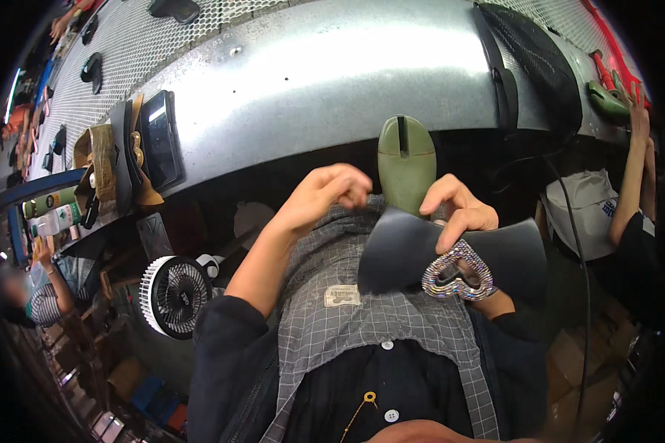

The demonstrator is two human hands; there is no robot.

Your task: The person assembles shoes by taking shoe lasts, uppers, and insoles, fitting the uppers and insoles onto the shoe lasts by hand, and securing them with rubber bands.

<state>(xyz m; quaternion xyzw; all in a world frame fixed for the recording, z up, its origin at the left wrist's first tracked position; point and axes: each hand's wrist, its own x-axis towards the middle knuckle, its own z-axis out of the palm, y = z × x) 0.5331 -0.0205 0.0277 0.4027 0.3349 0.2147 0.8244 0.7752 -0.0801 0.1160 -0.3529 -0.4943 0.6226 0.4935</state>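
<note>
My right hand (462, 212) grips a black shoe upper (399, 251), a wide piece that flares at both ends. A heart-shaped ornament (458, 273) covered in shiny stones sits on its middle, with an open centre. Just beyond the upper, a green shoe last (408, 159) with a dark slot in its end points away from me. The upper hides the last's near part, and my right fingertips are close to its side. To the left of the last, my left hand (331, 193) is raised with curled fingers, slightly blurred; whether they pinch anything small is hidden.
A metal worktop (295, 88) curves across in front. At its left lie a dark tablet (160, 140) and shoe parts (135, 151); black material (532, 66) lies at the right. A fan (177, 297) is by my left arm. Other people's hands (638, 111) appear at both sides.
</note>
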